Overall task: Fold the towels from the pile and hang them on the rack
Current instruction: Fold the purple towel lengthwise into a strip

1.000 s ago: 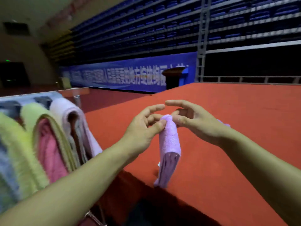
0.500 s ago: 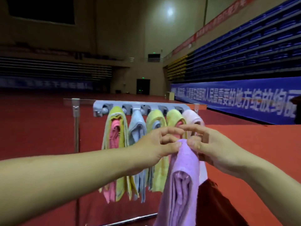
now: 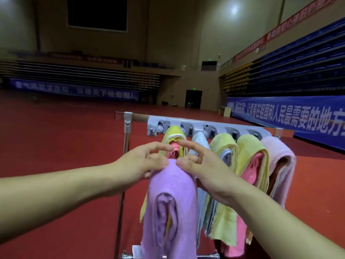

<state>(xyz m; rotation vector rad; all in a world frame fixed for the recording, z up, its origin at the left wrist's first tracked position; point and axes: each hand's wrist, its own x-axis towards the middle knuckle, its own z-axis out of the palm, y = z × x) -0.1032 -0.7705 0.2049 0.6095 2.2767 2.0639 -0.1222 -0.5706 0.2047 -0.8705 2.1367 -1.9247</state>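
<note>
Purple towel pinched by both hands.

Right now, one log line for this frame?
step: hanging | left hand: pinches purple towel top | right hand: pinches same | rack: five towel bundles hung

A folded lilac towel hangs lengthwise, pinched at its top fold, at 6 o'clock of the grey rack, where yellow, pink and pale blue towels already hang in a row
</note>
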